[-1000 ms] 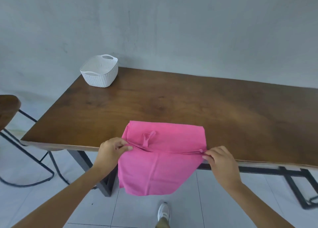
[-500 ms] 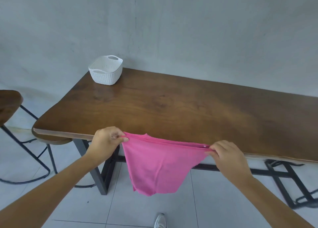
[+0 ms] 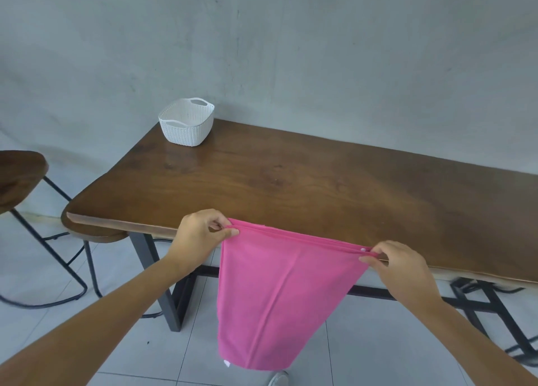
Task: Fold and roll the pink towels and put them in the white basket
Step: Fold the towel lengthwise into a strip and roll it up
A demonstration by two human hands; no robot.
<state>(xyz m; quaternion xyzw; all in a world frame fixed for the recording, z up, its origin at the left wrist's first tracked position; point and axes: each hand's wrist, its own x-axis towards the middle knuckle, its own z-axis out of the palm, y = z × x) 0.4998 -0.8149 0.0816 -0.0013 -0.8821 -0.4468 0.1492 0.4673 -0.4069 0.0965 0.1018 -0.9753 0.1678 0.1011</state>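
A pink towel (image 3: 276,292) hangs doubled in front of the table's near edge, its top edge stretched taut between my hands. My left hand (image 3: 201,234) pinches the towel's upper left corner between thumb and fingers. My right hand (image 3: 398,266) pinches the upper right corner. The towel's lower end dangles toward the floor, off the table. The white woven basket (image 3: 187,123) stands at the far left corner of the brown wooden table (image 3: 305,182), with nothing visible inside it.
A wooden stool (image 3: 20,173) with black metal legs stands left of the table. A second stool seat (image 3: 93,234) sits tucked under the table's left end. The grey wall runs behind. Black table legs and a white shoe (image 3: 278,379) show below.
The towel has been lifted off the tabletop and now hangs freely from both hands in front of the edge. The view has tilted up and the basket appears nearer the centre.
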